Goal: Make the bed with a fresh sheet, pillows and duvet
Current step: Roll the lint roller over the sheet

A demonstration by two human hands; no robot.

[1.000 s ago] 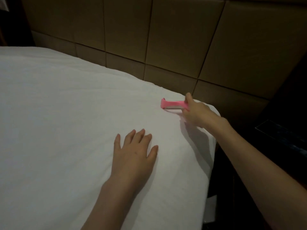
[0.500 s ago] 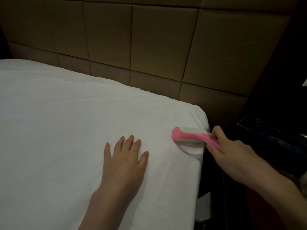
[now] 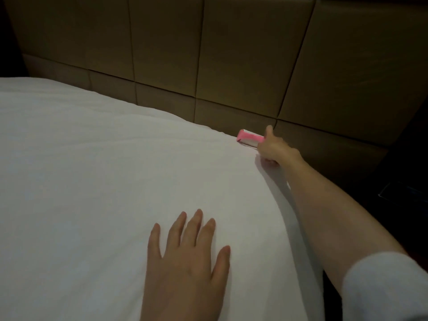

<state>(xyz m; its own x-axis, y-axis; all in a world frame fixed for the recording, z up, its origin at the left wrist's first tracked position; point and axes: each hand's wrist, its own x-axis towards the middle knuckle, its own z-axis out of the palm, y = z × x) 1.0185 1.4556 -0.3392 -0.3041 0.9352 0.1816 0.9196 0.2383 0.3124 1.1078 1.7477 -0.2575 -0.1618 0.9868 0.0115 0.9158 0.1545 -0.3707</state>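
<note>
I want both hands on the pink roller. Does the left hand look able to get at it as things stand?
Probably yes: the left hand lies flat on bare sheet, nothing between it and the pink roller, though the right hand covers the handle.

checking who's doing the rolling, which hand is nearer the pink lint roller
Right. The right hand grips the pink lint roller by its handle at the sheet's far corner. The left hand lies flat on the sheet, well short of it.

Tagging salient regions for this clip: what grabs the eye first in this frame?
The pink lint roller, the only bright colour, sits at the bed's far right corner by the brown padded headboard, gripped by the right hand. The white sheet fills the left and centre. The left hand lies flat on it, fingers spread, near the bottom.
</note>
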